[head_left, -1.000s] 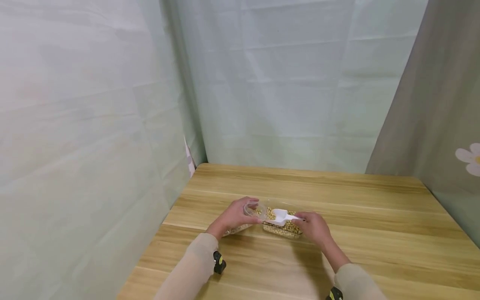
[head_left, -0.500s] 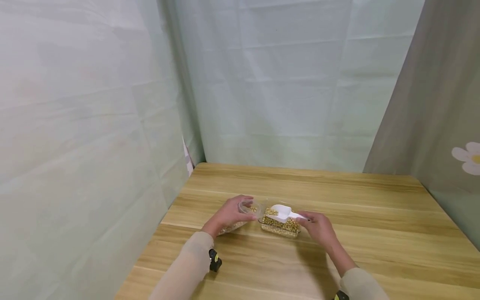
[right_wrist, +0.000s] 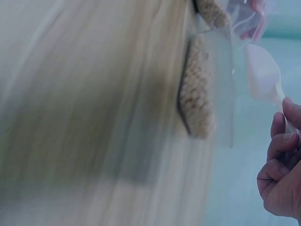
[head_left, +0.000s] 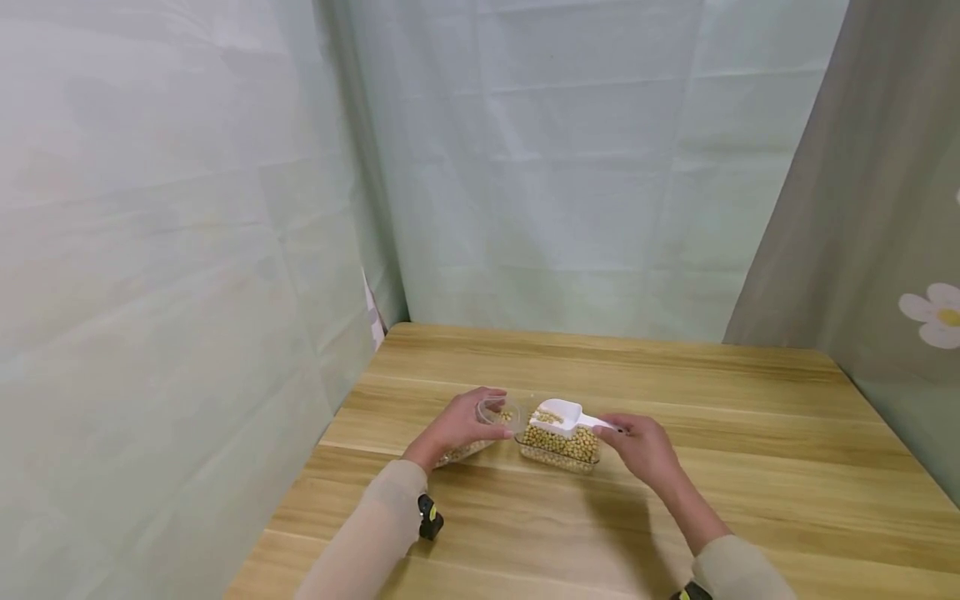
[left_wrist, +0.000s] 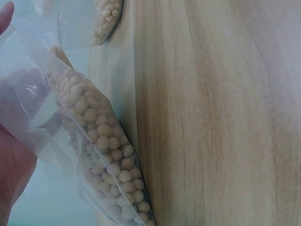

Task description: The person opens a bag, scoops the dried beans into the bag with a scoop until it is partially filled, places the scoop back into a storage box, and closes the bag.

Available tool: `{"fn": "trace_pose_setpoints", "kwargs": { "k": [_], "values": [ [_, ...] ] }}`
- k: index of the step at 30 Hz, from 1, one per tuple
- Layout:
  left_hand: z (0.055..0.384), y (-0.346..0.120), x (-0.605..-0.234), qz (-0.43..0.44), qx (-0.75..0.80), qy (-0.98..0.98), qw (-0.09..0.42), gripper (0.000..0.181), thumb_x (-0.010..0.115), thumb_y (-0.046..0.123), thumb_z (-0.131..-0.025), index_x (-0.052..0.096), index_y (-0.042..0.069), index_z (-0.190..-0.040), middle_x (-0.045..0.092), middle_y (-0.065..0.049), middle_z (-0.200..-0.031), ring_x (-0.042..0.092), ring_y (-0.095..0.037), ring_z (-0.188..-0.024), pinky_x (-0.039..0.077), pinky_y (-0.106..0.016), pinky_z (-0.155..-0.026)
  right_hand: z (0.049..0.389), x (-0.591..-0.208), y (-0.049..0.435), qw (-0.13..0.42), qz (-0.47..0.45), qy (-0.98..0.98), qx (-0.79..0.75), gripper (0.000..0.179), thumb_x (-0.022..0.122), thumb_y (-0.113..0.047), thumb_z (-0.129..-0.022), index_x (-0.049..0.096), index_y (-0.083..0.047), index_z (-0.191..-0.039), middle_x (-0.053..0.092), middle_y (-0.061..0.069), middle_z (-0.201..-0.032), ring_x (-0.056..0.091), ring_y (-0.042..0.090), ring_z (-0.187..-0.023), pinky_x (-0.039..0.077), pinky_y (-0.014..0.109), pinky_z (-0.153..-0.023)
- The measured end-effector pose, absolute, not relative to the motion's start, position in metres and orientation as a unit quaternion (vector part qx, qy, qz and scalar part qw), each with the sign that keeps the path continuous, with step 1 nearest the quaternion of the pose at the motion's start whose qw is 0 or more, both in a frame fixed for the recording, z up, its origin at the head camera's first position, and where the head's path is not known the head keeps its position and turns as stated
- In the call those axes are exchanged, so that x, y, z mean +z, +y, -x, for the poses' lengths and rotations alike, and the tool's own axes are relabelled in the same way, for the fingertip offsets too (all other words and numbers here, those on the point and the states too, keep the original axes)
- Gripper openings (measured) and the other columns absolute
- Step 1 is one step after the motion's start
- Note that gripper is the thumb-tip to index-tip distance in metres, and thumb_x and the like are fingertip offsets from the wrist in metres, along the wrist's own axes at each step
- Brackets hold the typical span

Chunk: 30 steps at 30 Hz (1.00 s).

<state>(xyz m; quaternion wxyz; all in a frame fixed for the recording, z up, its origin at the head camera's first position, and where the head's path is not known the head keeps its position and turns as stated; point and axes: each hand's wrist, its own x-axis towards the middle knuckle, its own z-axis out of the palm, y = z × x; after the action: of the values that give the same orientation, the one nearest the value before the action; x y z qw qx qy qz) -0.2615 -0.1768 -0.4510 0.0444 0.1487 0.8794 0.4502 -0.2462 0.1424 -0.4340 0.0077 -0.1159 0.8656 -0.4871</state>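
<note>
My left hand (head_left: 455,427) grips a clear plastic bag (left_wrist: 106,146) near its top, thumb and fingers round the open mouth. Round, pale yellow soybeans (left_wrist: 89,113) fill the lower part of the bag, which rests on the table. Right of it stands a clear rectangular box (head_left: 558,461) with more soybeans inside. My right hand (head_left: 641,450) holds a white scoop (head_left: 573,419) by the handle. The scoop is above the box, its lip toward the bag, with some soybeans (head_left: 551,413) in it. In the right wrist view my curled fingers (right_wrist: 277,146) show round the scoop's handle.
Box and bag stand close together on a wood-grain table (head_left: 720,458). A pale curtain (head_left: 540,167) hangs behind the table and another (head_left: 187,250) along its left side. At the right is a grey curtain (head_left: 885,208) with a white flower.
My right hand has lifted the scoop slightly above the box, and soybeans now lie in its bowl. The left hand keeps hold of the bag, shifted slightly left and up in view.
</note>
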Motion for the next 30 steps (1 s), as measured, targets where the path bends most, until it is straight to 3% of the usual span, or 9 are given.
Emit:
{"fn": "trace_pose_setpoints", "kwargs": {
  "k": [14,21,30],
  "values": [
    [0.262,-0.171,-0.454,-0.159,0.454,0.876,0.040,0.078,0.085,0.032,-0.079,0.050,0.002,-0.142,0.059,-0.013,-0.135,0.055,-0.029,-0.125,0.045,-0.045,-0.101,0.242,-0.412,0.103,-0.017,0.173,0.890,-0.421,0.023,0.075,-0.019,-0.088,0.076,-0.006,-0.107,0.072,0.001,-0.087,0.053,0.014,-0.065,0.043,0.031,-0.057],
    [0.263,-0.174,-0.454,-0.146,0.442,0.884,0.042,0.079,0.084,0.039,-0.079,0.051,0.006,-0.143,0.059,-0.011,-0.136,0.055,-0.026,-0.126,0.044,-0.044,-0.102,0.240,-0.416,0.102,0.019,0.162,0.886,-0.434,0.017,0.077,-0.017,-0.086,0.078,-0.008,-0.100,0.063,-0.003,-0.072,0.049,0.015,-0.060,0.039,0.031,-0.054],
    [0.261,-0.178,-0.455,-0.144,0.454,0.878,0.043,0.076,0.085,0.031,-0.080,0.050,0.006,-0.143,0.059,-0.012,-0.137,0.055,-0.026,-0.126,0.045,-0.043,-0.102,0.235,-0.432,0.127,-0.003,0.142,0.870,-0.472,0.021,0.074,-0.021,-0.089,0.077,-0.008,-0.106,0.069,-0.001,-0.084,0.051,0.014,-0.067,0.042,0.030,-0.057]
  ]
}}
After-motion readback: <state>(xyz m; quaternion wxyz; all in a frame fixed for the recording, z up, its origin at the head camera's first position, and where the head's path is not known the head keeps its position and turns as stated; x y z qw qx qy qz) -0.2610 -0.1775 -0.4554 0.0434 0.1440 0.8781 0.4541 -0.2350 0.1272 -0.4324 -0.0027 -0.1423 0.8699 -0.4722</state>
